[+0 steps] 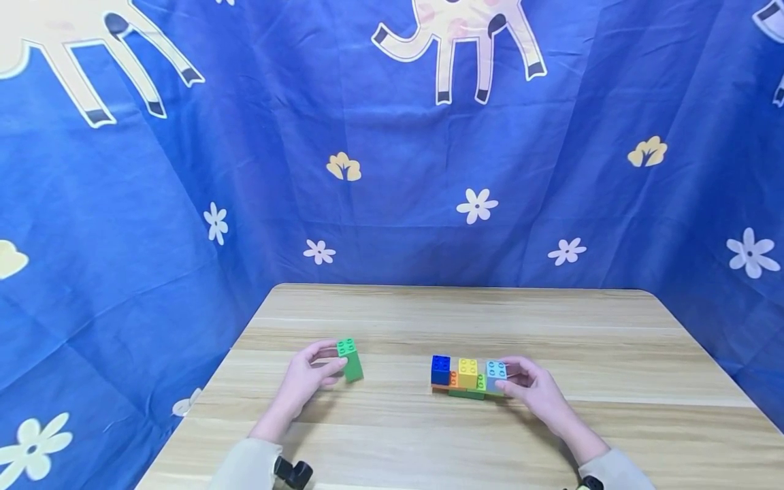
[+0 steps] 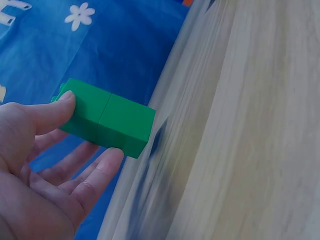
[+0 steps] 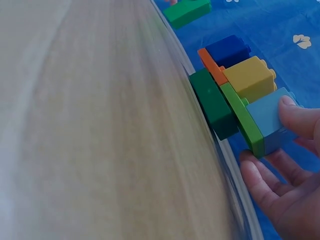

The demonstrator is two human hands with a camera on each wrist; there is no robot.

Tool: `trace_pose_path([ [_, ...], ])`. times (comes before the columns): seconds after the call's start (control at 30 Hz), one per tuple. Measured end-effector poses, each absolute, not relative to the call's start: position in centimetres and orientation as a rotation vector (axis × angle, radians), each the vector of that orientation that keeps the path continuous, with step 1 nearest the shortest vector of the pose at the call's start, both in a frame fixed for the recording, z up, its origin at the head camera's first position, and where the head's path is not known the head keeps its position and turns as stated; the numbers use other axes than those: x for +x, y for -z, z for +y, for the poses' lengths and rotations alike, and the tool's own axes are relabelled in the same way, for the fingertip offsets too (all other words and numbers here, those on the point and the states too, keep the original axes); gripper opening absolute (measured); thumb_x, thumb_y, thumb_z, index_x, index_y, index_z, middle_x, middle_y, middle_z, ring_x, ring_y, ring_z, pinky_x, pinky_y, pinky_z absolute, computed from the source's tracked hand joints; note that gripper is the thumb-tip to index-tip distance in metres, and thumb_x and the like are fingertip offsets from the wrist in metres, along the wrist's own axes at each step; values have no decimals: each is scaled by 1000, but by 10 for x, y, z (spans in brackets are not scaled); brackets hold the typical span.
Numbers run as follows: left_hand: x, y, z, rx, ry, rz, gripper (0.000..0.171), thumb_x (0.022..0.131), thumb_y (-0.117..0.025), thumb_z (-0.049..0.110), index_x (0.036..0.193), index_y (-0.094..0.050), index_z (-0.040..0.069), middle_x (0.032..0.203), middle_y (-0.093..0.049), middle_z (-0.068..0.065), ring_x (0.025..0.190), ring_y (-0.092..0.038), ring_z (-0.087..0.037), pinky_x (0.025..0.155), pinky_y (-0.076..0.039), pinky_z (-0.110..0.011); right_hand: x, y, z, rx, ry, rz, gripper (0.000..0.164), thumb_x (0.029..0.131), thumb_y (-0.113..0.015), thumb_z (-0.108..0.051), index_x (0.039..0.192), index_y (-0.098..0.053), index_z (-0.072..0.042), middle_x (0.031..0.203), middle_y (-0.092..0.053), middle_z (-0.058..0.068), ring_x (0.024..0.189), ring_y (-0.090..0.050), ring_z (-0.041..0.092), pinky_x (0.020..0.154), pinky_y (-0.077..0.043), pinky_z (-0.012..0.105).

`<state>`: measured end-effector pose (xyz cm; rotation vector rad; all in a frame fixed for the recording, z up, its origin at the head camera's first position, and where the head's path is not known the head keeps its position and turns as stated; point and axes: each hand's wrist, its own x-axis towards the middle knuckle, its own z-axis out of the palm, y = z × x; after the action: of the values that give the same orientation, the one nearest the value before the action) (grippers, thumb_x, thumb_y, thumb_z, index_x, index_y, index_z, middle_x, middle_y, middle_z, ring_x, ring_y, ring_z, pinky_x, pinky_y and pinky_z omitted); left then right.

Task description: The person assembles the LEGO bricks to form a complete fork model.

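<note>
On the left, my left hand (image 1: 311, 376) pinches a stack of two green toy bricks (image 1: 350, 359) between thumb and fingers. The stack's studs face up and it leans slightly, its lower end close to the tabletop. My right hand (image 1: 534, 389) grips the light blue brick (image 3: 270, 120) at the right end of a built row. Beside that brick stand a yellow brick (image 1: 468, 373) and a dark blue brick (image 1: 440, 370). Thin orange (image 3: 212, 66) and lime green (image 3: 242, 120) plates lie under them, with a dark green brick (image 3: 214, 104) at the bottom, by the tabletop.
Both hands work over a light wooden table (image 1: 392, 442) with rounded far corners. Behind it and at the sides hangs a blue curtain (image 1: 392, 224) printed with flowers and animals. A stretch of bare wood separates the green stack from the row.
</note>
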<state>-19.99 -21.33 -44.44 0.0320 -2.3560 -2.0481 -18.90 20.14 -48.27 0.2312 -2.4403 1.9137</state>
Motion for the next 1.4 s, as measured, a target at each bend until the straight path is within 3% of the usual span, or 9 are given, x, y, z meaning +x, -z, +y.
trace_pose_path([
  [0.2,-201,443,-198,-30,2083,-2344,50,80,-72,9,125,-53,0,116,-57,-21,92,-63,-35,74,-53,-47,-193,483,201,193,-1937,-2418,43,75,-76,-15,115,-60,-6,98,-62,13,84,-60,24,70,-53,31],
  [0.6,-200,442,-175,-174,2089,-2392,46,79,-73,8,121,-56,1,113,-59,-21,90,-64,-31,75,-53,-48,-201,481,194,214,-1990,-2355,44,79,-74,-11,118,-56,0,100,-60,17,82,-61,20,67,-55,33],
  [1.07,-179,417,-138,-387,2113,-2425,45,82,-69,5,122,-52,-7,113,-56,-27,89,-63,-30,75,-52,-53,-212,478,186,167,-1992,-2366,48,80,-73,-14,121,-54,0,103,-59,18,82,-61,22,68,-55,33],
  [1.4,-179,421,-111,-494,2147,-2484,43,83,-69,8,121,-53,-5,112,-57,-25,87,-63,-26,75,-52,-53,-223,475,183,144,-2028,-2338,50,80,-74,-17,123,-53,-1,105,-58,18,83,-61,23,68,-55,37],
])
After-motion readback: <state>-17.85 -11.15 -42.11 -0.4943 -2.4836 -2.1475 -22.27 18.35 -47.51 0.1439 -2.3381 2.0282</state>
